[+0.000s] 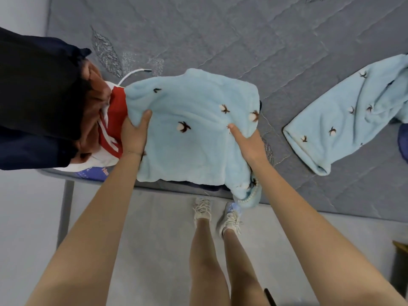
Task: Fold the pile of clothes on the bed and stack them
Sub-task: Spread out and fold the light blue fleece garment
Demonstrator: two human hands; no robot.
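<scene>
The one head-worn, wide-angle camera is looking steeply down over the person's own arms, facing across the bed (220, 40). It is sitting near: the left hand (134, 133) and right hand (249, 142), gripping the light blue fleece garment (187, 149), are filling mid-frame. Beyond the hands the bed is running to the top edge; nearer than the hands, the floor (154, 239) and the person's shoes (202, 209) are showing.

A grey quilted bed (220, 29) fills the upper view, its near corner on a grey metal leg (65, 213) above a pale grey floor (154, 239); a white wall (22, 9) stands far left.
</scene>
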